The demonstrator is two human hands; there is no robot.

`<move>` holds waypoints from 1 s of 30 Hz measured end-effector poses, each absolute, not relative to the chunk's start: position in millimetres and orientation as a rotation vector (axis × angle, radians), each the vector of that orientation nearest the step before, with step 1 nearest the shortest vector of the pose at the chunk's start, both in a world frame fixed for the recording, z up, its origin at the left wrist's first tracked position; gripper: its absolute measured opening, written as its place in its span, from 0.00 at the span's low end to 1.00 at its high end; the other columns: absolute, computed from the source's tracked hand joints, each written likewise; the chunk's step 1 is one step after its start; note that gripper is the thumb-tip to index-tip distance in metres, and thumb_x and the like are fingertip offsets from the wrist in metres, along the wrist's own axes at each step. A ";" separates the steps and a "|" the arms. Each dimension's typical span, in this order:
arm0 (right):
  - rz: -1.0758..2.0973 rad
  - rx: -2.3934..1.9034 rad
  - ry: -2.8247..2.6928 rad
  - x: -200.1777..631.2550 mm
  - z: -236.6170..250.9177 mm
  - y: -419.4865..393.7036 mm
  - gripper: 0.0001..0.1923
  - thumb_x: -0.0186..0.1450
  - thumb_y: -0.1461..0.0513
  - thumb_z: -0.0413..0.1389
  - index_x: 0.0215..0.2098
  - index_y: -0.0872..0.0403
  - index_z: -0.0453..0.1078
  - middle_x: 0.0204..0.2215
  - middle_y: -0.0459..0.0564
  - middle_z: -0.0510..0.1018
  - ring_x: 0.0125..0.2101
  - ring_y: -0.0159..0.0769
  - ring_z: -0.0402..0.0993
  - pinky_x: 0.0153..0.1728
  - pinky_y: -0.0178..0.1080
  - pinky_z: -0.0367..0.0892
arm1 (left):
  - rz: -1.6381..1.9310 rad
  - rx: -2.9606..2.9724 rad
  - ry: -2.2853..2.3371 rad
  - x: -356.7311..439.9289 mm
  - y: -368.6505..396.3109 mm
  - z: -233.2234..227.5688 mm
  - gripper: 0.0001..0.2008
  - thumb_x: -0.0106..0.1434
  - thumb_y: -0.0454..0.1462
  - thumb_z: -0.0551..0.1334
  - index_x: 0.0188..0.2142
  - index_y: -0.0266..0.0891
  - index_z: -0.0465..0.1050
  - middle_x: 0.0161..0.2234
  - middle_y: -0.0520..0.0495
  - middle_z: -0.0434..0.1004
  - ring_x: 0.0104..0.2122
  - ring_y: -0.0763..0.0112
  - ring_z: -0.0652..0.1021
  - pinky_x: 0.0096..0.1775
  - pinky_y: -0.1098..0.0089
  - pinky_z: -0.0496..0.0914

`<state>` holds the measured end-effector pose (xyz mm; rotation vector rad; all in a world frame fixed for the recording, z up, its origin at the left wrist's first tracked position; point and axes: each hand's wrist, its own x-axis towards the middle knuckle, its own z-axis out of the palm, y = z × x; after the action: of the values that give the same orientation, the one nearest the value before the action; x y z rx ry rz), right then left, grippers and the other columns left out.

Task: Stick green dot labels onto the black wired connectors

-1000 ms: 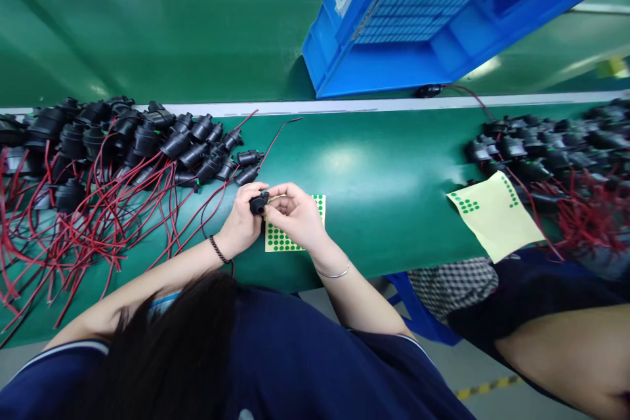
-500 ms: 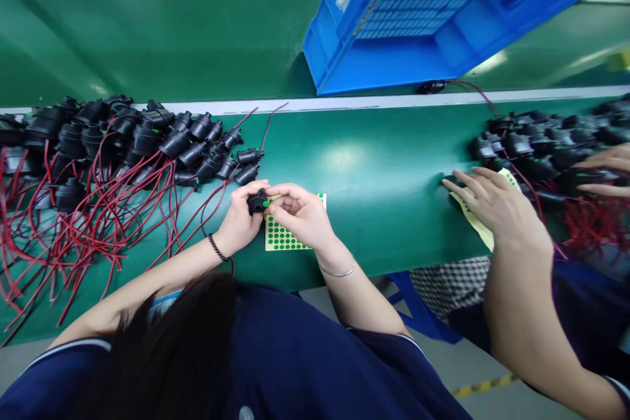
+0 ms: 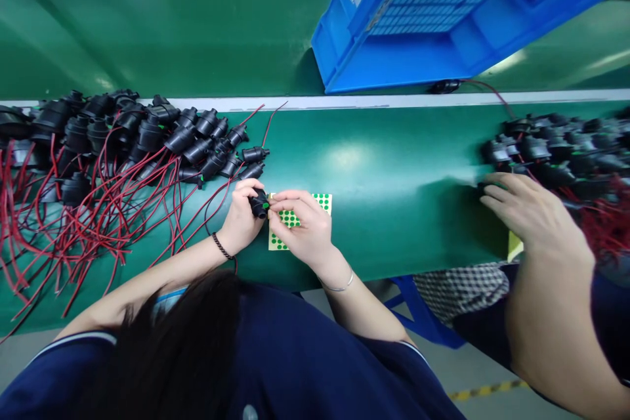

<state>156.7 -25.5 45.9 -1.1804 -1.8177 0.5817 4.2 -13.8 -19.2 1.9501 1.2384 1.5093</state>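
My left hand (image 3: 241,218) is closed around a small black pump (image 3: 258,203), a rounded plastic body with short spouts and a trailing wire. A green round sticker (image 3: 266,205) shows on the pump's side facing my right hand. The fingertips of my right hand (image 3: 306,226) are pinched together right beside that sticker; what is between them is too small to make out. Below my right hand lies a pale yellow sheet of green dot stickers (image 3: 322,201), partly covered by the fingers.
Black pumps (image 3: 147,134) with red wires (image 3: 138,210) lie heaped on the green table (image 3: 374,210) at left. A blue crate (image 3: 413,59) stands behind. At right, a co-worker's hand (image 3: 531,210) reaches by another heap of pumps (image 3: 556,144).
My right fingers have drawn slightly back from the sticker, and the pump has turned a little in my left hand. The co-worker's hand has shifted right. The view has moved slightly.
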 end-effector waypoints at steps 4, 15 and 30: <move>0.523 -1.157 -1.849 156.5 43.8 -24.7 0.07 0.65 0.67 0.57 0.34 0.50 0.75 0.37 0.51 0.82 0.38 0.38 0.81 0.41 0.42 0.78 | 1.484 1.977 1.234 4.0 -14.2 -19.7 0.14 0.65 0.34 0.60 0.45 0.46 0.56 0.46 0.46 0.68 0.45 0.66 0.75 0.44 0.61 0.73; 0.454 -1.092 -1.896 157.7 44.2 -21.4 0.06 0.65 0.69 0.57 0.33 0.54 0.75 0.35 0.51 0.81 0.37 0.34 0.81 0.39 0.37 0.78 | 1.472 2.134 1.213 1.8 -14.3 -19.0 0.13 0.66 0.33 0.60 0.47 0.44 0.57 0.46 0.45 0.68 0.47 0.67 0.74 0.45 0.64 0.74; 0.490 -1.062 -1.964 166.1 51.9 -15.5 0.05 0.65 0.67 0.59 0.38 0.54 0.76 0.38 0.51 0.82 0.38 0.34 0.81 0.41 0.37 0.79 | 1.445 2.222 1.218 0.0 -14.6 -18.8 0.14 0.66 0.32 0.58 0.49 0.44 0.57 0.46 0.44 0.67 0.48 0.66 0.73 0.47 0.62 0.74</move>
<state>166.1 -15.5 51.9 -1.0616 -1.9644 0.4900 0.0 -14.6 -18.8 2.2224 1.2180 1.4447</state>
